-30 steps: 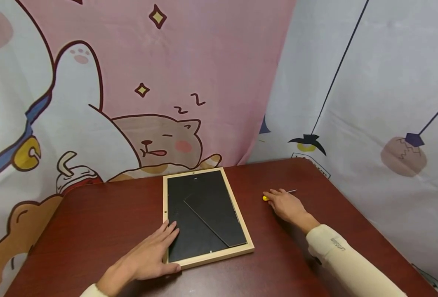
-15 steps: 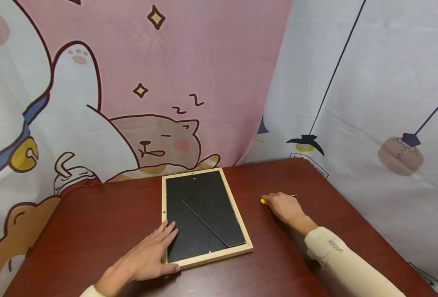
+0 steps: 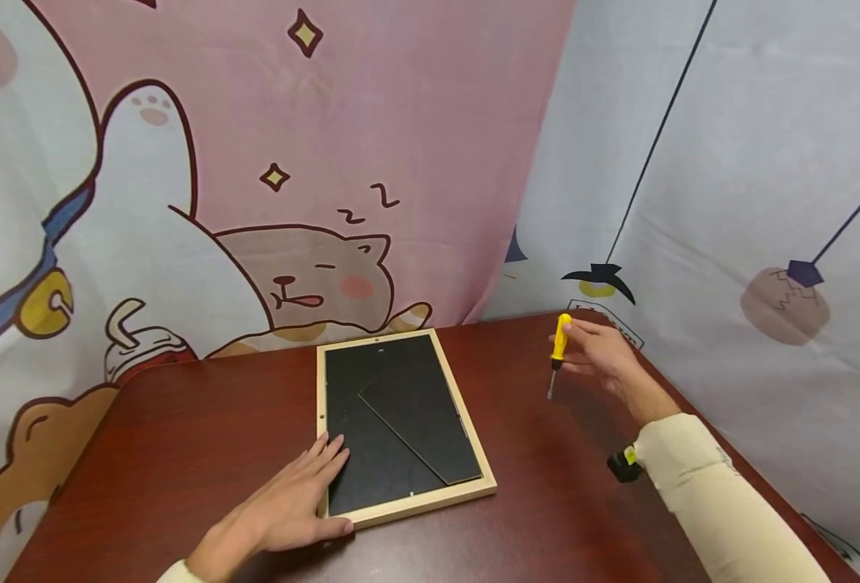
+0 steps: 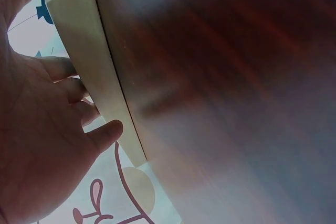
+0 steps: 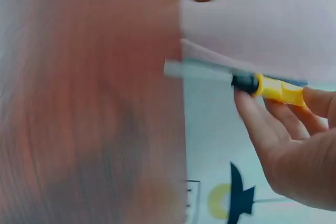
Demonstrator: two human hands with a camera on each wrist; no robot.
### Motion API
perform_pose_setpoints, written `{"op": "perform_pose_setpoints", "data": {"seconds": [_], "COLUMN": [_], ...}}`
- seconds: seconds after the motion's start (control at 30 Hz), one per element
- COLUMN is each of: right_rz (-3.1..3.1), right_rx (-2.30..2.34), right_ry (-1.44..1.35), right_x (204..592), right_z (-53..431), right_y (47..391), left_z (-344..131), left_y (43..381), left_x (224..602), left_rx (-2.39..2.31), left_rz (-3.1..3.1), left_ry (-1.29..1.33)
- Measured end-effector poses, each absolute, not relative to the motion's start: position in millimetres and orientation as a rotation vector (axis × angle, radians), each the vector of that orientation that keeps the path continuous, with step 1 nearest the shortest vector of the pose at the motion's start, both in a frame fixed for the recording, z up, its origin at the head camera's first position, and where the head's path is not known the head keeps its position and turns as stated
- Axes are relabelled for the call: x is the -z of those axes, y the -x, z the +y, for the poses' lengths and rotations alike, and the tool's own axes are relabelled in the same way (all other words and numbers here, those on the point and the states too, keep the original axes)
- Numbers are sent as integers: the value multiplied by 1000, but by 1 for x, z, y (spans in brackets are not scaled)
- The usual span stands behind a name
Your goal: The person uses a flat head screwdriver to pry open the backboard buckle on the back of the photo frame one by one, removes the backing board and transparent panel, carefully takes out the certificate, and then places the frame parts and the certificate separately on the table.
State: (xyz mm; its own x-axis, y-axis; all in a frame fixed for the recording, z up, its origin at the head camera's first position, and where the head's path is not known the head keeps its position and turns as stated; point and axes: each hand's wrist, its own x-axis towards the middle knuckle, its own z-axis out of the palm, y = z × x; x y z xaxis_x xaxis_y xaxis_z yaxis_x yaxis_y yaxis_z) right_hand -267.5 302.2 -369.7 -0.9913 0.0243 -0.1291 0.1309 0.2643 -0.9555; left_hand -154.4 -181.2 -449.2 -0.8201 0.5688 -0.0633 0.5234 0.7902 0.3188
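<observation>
Your right hand (image 3: 606, 352) pinches the screwdriver (image 3: 561, 338) by its yellow handle, thumb and fingers curled round it; the shaft slants down and the tip looks clear of the table (image 3: 204, 437). One finger sits close to the dark collar, a grip that should guide the tip well; if force is needed, settle the handle's end into your palm.

Your left hand (image 3: 287, 498) lies wide, fingers straight over the near left corner of the frame (image 3: 423, 502), thumb at its near edge. The frame lies back up, well to the left of your right hand. Press just enough there that it neither slides nor rocks, and put no weight on what looks like the prop leg (image 3: 430, 437), right of your left fingertips. Point the tip away from your left hand: a slip toward those spread fingers is the likeliest harm.
</observation>
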Motion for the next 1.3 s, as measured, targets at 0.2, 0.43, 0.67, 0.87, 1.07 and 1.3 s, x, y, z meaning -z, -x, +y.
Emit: {"op": "perform_pose_setpoints", "data": {"seconds": [0.2,0.43,0.67,0.87,1.07,1.3], "right_rz": [1443,1255,1267,1298,1304,1362], "right_rx": [2329,2387,2364,2365,2343,2300], "right_ry": [-344,-423,-398,-347,-298,-265], "right_x": [376,404,410,402,396,397], "right_z": [326,329,305,275,245,210], "right_y": [265,257,251,254,263,270], "left_z": [-181,-181,-181,-179,-180,-182], "left_y": [154,152,152,156,159,157], "left_x": [448,449,449,446,448,450], "left_rx": [-447,-445,-448,-432,-421,-393], "left_rz": [2823,2817,2806,2813,2826,2839], "left_ry": [-861,-864,-839,-852,-872,-870]}}
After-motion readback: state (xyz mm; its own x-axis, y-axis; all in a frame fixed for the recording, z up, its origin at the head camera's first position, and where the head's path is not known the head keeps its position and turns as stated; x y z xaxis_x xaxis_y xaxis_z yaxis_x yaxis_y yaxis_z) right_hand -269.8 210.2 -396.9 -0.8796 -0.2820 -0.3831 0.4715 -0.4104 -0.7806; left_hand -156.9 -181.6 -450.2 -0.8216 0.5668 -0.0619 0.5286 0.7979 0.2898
